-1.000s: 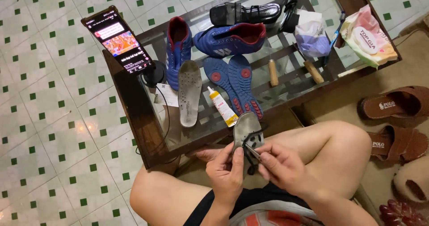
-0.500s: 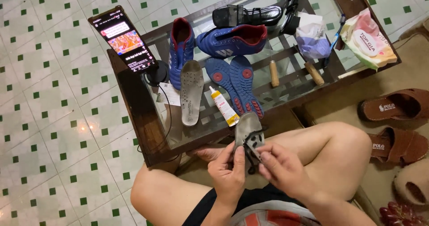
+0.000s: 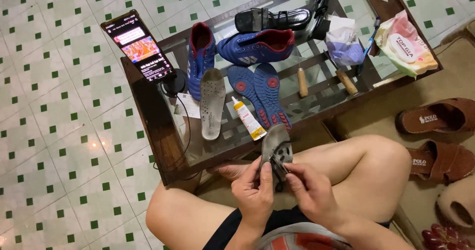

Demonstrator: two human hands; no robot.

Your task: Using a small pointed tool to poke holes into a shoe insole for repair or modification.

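**A:** So, where does the grey insole (image 3: 276,148) sit right now?

**B:** Between both hands, over the person's lap, just off the near edge of the glass table (image 3: 163,146). Its long axis runs up and away from the body, with the rounded end poking out above the knuckles towards the table and the lower end buried in the grip.

**A:** And the hands themselves?

**B:** The left hand (image 3: 253,195) is closed around the lower left side of the insole, thumb across its face. The right hand (image 3: 310,193) pinches it from the right, fingertips pressed together on a dark bit at its lower middle. What that bit is, I cannot tell; it is too small.

**A:** Which hand is nearer the free end?

**B:** The left, slightly; its fingers reach higher along the insole. The right sits lower and closer to the knee.

**A:** What lies nearest on the table?

**B:** A yellow glue tube (image 3: 249,118), just beyond the insole's tip, lying slanted. Right of it are two blue soles (image 3: 260,94) side by side; left of it is a pale insole (image 3: 212,103). Further back lie two blue shoes (image 3: 257,46) and a phone (image 3: 137,45) propped on a stand.
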